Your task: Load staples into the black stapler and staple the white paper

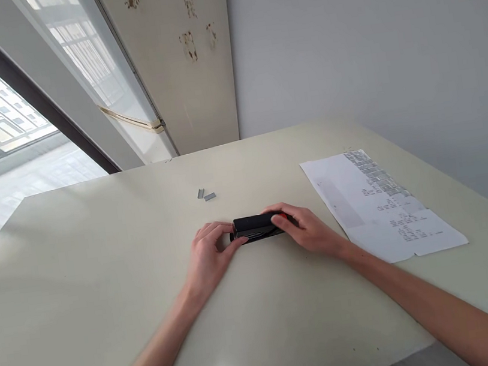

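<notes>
Left hand (pixel 208 248) and right hand (pixel 308 231) hold a stapler (pixel 254 223) by opposite ends at mid-surface (pixel 117 285), fingers (pixel 221 229) clamped on it, apparently to steady it. Its long axis runs left to right; which end is the nose is unclear. Staples (pixel 210 197) lie beyond, seemingly kept within reach.

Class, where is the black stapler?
In the head view, the stapler is held centrally between left hand and right hand, nearer than the staple strips, left of the paper.
</notes>
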Demonstrator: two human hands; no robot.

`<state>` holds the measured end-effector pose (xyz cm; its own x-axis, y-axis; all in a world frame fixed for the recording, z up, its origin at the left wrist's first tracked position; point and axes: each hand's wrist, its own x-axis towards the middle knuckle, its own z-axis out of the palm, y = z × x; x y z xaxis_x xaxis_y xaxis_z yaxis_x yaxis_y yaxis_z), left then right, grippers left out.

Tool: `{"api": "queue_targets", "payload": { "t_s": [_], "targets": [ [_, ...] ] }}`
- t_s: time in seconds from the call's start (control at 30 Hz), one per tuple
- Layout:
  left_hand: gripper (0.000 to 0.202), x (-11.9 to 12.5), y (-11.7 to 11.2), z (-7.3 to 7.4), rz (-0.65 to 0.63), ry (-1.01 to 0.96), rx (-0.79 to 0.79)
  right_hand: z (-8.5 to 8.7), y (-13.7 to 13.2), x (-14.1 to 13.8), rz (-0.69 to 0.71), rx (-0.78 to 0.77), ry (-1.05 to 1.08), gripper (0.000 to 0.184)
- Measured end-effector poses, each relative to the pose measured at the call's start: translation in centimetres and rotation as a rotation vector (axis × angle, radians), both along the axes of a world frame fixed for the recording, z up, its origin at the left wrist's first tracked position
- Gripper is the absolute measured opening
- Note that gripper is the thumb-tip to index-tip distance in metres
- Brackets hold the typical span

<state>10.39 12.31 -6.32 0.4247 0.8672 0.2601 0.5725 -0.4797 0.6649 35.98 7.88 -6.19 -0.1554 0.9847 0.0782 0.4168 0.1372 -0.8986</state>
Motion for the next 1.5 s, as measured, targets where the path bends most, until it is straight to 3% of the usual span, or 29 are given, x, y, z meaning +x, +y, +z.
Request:
{"api": "queue_targets", "payload": {
  "t_s": [0.17,0.67,0.83,1.0,1.1,1.17,1.23,1.37,1.5],
  "targets": [
    [0.015,-0.2,-0.1,-0.4,-0.006,-0.001,0.005,-0.8,0.0,-0.3,-0.117,0.001,0.073,0.044],
    [0.025,-1.6,-0.5,0.5,-0.057,0.027,0.069,-1.8,0.2,-0.4,-0.144,0.107,-0.007,0.041],
    [0.024,-2.9,-0.4,0.7,-0.054,0.092,0.166,-1.4,0.1,-0.1,-0.099,0.083,-0.043,0.045],
    [0.023,-3.6,-0.1,0.6,-0.055,0.06,0.117,-0.9,-0.3,-0.1,-0.009,0.1,-0.142,0.034],
    [0.024,-3.5,-0.2,1.0,0.001,-0.001,-0.011,-1.2,-0.6,-0.2,-0.046,0.227,-0.187,0.026],
    [0.037,-3.2,-0.5,1.4,0.082,-0.132,-0.166,-1.4,-0.9,-0.3,-0.054,0.348,-0.205,0.021],
    [0.046,-2.6,-0.8,1.9,0.182,-0.373,-0.374,-1.5,-1.2,-0.5,-0.067,0.513,-0.214,0.025],
    [0.029,-1.3,-1.0,2.4,0.347,-0.987,-0.831,-1.1,-1.6,-0.9,-0.093,0.794,-0.223,0.04],
    [0.045,-0.4,-1.0,2.4,0.352,-1.317,-1.206,-0.4,-2.0,-1.4,-0.014,0.939,-0.278,0.049]
  ]
}}
